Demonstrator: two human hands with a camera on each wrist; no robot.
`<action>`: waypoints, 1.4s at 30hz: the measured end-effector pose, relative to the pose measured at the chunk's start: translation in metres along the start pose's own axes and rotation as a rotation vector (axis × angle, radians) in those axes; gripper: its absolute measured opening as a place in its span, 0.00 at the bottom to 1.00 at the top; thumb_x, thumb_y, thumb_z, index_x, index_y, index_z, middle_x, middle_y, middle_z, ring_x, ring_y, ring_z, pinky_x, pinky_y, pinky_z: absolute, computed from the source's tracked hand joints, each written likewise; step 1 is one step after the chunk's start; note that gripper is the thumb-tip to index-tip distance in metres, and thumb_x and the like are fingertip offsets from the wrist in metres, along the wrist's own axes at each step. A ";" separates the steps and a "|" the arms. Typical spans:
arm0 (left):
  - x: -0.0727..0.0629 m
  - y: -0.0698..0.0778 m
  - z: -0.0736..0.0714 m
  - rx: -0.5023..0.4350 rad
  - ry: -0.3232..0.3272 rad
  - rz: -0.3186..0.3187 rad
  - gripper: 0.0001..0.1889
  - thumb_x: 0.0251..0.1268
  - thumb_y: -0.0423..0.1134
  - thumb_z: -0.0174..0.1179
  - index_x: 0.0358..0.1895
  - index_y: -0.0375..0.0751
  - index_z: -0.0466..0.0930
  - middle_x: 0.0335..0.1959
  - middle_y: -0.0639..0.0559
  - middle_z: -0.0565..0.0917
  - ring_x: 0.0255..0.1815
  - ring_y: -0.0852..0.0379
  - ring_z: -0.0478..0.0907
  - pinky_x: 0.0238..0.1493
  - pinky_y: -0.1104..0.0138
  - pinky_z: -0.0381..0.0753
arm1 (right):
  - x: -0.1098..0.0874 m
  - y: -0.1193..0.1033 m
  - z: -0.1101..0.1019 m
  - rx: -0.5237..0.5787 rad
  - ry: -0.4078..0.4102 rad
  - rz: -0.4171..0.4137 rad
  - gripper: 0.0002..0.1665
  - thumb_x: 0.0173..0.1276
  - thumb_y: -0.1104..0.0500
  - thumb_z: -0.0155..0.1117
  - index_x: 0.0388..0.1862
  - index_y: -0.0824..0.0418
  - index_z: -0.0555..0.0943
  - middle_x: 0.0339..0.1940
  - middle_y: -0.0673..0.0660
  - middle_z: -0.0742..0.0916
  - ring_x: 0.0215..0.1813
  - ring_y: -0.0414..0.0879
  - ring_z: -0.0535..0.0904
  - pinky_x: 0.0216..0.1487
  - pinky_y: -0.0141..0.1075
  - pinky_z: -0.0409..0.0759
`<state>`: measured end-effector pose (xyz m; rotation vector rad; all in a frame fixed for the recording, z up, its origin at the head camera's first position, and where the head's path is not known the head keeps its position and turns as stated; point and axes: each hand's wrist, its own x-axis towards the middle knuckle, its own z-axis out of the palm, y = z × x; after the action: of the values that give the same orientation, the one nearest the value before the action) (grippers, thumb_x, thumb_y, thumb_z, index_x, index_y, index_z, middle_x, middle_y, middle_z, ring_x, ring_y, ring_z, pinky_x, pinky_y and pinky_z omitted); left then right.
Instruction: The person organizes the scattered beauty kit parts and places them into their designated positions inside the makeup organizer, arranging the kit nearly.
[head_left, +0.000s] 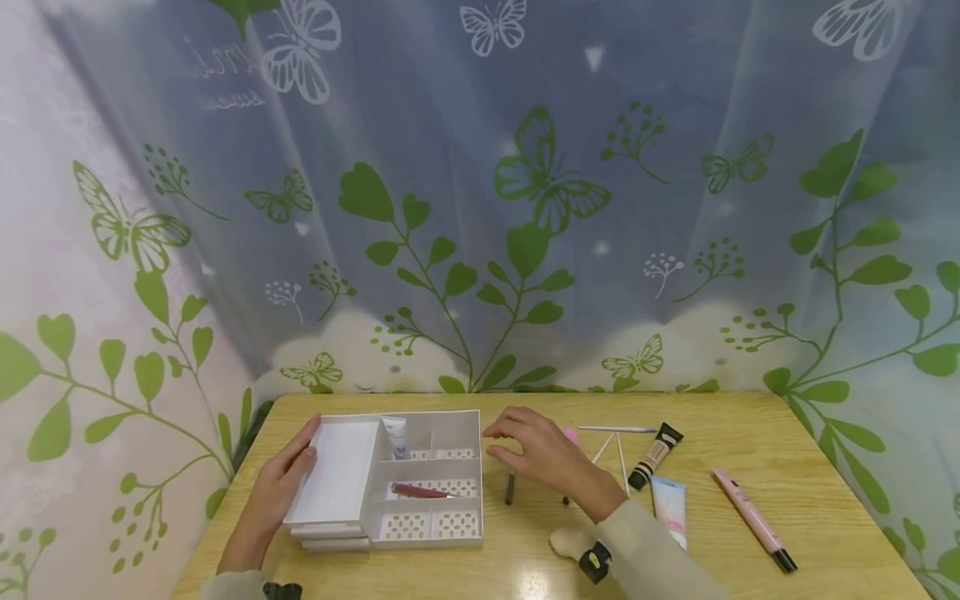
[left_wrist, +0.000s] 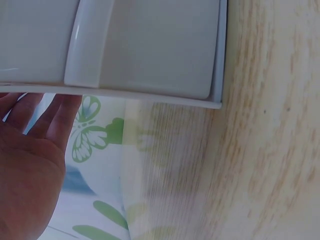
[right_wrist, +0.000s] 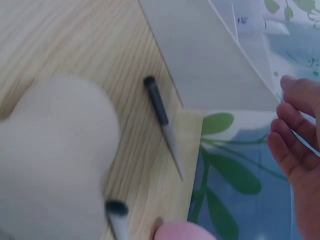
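A white organizer box (head_left: 482,479) stands at the left of the table, with a flat white section on its left and divided compartments on its right. My left hand (head_left: 279,481) touches its left side, and in the left wrist view the fingers reach straight along the outer wall. A small white tube (head_left: 396,438) stands in the top compartment. In the middle one lies a slim dark red tube (head_left: 420,491) with a pale end. Just right of the box hovers my right hand (head_left: 542,450), fingers loosely bent and holding nothing. Beneath it lies a makeup brush (right_wrist: 159,107).
Right of my hand are a black-and-beige tube (head_left: 655,456), a pale blue and pink tube (head_left: 670,510) and a long pink tube (head_left: 753,518) with a black cap. Thin sticks (head_left: 622,462), a pink rounded thing (right_wrist: 182,232) and a beige puff (head_left: 567,543) lie closer. A patterned curtain (head_left: 480,208) hangs behind.
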<state>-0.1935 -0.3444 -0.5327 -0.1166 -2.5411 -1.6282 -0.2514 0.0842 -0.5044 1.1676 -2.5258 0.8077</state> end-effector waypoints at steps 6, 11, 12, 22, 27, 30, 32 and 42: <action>0.001 -0.001 0.000 -0.014 -0.003 0.008 0.29 0.92 0.44 0.49 0.87 0.39 0.61 0.88 0.41 0.60 0.71 0.93 0.55 0.68 0.93 0.57 | -0.008 0.013 -0.005 -0.005 0.022 0.048 0.12 0.76 0.56 0.75 0.54 0.58 0.91 0.49 0.51 0.90 0.51 0.45 0.88 0.53 0.40 0.90; 0.000 -0.002 -0.001 -0.017 -0.003 0.005 0.29 0.92 0.44 0.49 0.87 0.39 0.61 0.88 0.41 0.60 0.71 0.94 0.55 0.68 0.93 0.57 | -0.014 0.022 -0.008 -0.001 0.009 0.102 0.13 0.76 0.56 0.75 0.55 0.57 0.90 0.51 0.51 0.90 0.51 0.45 0.88 0.54 0.41 0.90; 0.000 -0.002 -0.001 -0.016 -0.001 0.009 0.29 0.92 0.44 0.49 0.86 0.39 0.61 0.88 0.40 0.60 0.71 0.94 0.55 0.68 0.93 0.57 | -0.015 0.023 -0.009 0.002 0.008 0.111 0.13 0.76 0.56 0.75 0.56 0.58 0.90 0.51 0.51 0.90 0.51 0.45 0.88 0.54 0.41 0.90; 0.000 0.001 0.000 -0.013 0.008 0.034 0.28 0.92 0.42 0.49 0.86 0.36 0.62 0.87 0.38 0.60 0.71 0.94 0.56 0.68 0.93 0.57 | -0.022 0.036 -0.015 0.009 0.034 0.168 0.14 0.74 0.57 0.77 0.56 0.57 0.90 0.50 0.52 0.90 0.50 0.49 0.87 0.51 0.42 0.89; -0.002 0.003 0.001 -0.005 0.009 0.032 0.28 0.92 0.42 0.49 0.86 0.37 0.63 0.87 0.38 0.61 0.71 0.94 0.56 0.68 0.93 0.57 | -0.027 0.044 -0.016 0.020 0.049 0.207 0.14 0.74 0.56 0.77 0.56 0.56 0.90 0.50 0.53 0.89 0.48 0.50 0.86 0.48 0.40 0.87; -0.002 0.002 0.001 -0.002 0.008 0.029 0.28 0.92 0.43 0.49 0.86 0.38 0.63 0.87 0.38 0.61 0.71 0.93 0.56 0.68 0.93 0.57 | -0.029 0.049 -0.016 0.017 0.067 0.211 0.14 0.74 0.57 0.78 0.56 0.56 0.90 0.48 0.54 0.89 0.47 0.51 0.85 0.47 0.40 0.87; -0.001 0.001 0.001 -0.004 0.009 0.029 0.28 0.92 0.43 0.49 0.86 0.38 0.63 0.87 0.39 0.61 0.71 0.93 0.56 0.68 0.93 0.57 | -0.030 0.052 -0.015 0.009 0.081 0.208 0.15 0.73 0.57 0.78 0.56 0.57 0.90 0.48 0.55 0.89 0.46 0.52 0.85 0.46 0.41 0.87; 0.000 -0.002 0.002 -0.003 0.029 0.046 0.27 0.91 0.42 0.50 0.85 0.37 0.65 0.86 0.38 0.62 0.72 0.94 0.57 0.69 0.93 0.57 | -0.037 0.064 -0.015 0.049 0.070 0.285 0.17 0.75 0.56 0.76 0.60 0.57 0.89 0.55 0.53 0.89 0.54 0.56 0.87 0.56 0.52 0.88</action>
<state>-0.1943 -0.3439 -0.5355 -0.1498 -2.4955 -1.6049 -0.2763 0.1502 -0.5324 0.7848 -2.6625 0.9625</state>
